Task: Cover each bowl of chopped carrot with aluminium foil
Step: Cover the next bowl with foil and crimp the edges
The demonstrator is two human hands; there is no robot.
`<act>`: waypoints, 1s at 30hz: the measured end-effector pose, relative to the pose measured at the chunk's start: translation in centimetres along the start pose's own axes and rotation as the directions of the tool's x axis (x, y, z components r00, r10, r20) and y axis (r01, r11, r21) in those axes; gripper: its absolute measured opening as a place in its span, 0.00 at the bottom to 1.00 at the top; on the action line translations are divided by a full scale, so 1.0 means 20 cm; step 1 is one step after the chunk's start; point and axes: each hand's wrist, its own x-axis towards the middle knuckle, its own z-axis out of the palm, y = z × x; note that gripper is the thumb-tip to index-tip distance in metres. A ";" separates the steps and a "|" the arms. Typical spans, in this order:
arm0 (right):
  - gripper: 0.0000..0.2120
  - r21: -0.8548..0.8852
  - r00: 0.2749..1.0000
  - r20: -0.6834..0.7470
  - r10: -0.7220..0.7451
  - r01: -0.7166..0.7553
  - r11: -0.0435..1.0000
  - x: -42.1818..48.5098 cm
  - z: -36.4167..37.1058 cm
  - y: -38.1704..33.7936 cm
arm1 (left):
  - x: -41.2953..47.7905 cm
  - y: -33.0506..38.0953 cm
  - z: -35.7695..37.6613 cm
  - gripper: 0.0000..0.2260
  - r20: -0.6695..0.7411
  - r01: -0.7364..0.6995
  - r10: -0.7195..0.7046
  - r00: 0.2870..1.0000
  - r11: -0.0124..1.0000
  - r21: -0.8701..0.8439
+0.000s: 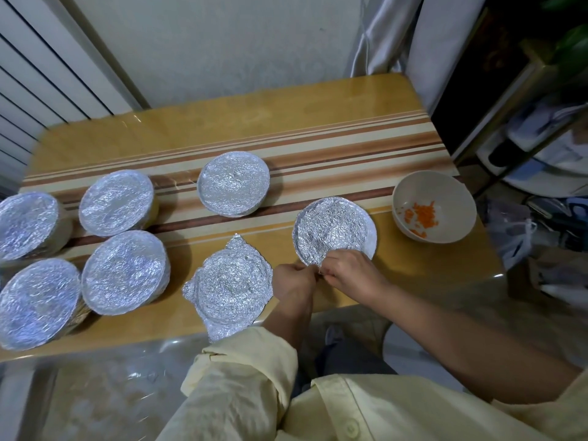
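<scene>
A bowl [371, 237] near the table's front holds crinkled aluminium foil [331, 232] over its top, with a strip of white rim bare on the right. My left hand [294, 278] and my right hand [350, 270] meet at its near edge and pinch the foil there. To the right stands an uncovered grey bowl [434, 206] with chopped carrot [423, 216] inside. Left of my hands sits a bowl with loose foil [230, 284] whose corners stick out.
Several foil-covered bowls stand on the wooden table [318, 135]: one at the middle [234, 184], the others at the left [124, 276]. Shelving [541, 144] with clutter and a plastic bag [512, 237] border the table's right side.
</scene>
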 end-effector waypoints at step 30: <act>0.13 -0.050 0.999 -0.033 -0.016 0.014 0.999 -0.02 -0.04 0.02 | -0.04 0.01 0.00 0.14 0.111 0.071 -0.060 0.992 0.993 -0.092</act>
